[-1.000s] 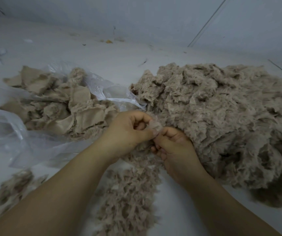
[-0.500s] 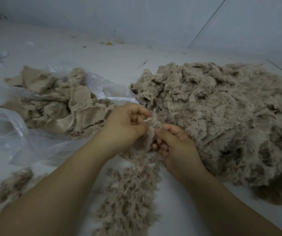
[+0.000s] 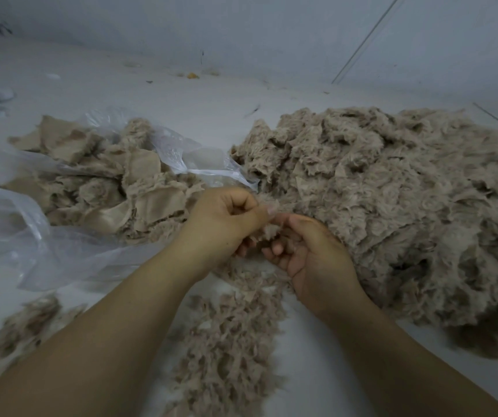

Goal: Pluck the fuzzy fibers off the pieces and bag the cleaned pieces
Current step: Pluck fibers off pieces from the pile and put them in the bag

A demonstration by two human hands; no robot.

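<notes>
Head view: mid-pluck at centre frame, left hand (image 3: 226,218) pinching a fuzzy piece (image 3: 267,227) between thumb and curled fingers, right hand (image 3: 308,248) curled round the same piece from below, fingertips tugging at its fibers. At ten o'clock, clear plastic bag (image 3: 16,224) lying open and partly filled with cleaned pieces (image 3: 139,182), smooth tan backing showing. At two to three o'clock, large heap of fuzzy pieces (image 3: 392,206) untouched, far bigger than the bagged lot. At six o'clock, plucked fibers (image 3: 226,341) strewn beneath the hands; a smaller tuft of fibers (image 3: 22,326) at eight o'clock. By these signs, well under half done, with most of the plucking and bagging left. Pale floor (image 3: 151,94) underneath, flecked with bits of debris at twelve o'clock, meeting a plain wall (image 3: 241,25) beyond; dim, bluish light throughout.
</notes>
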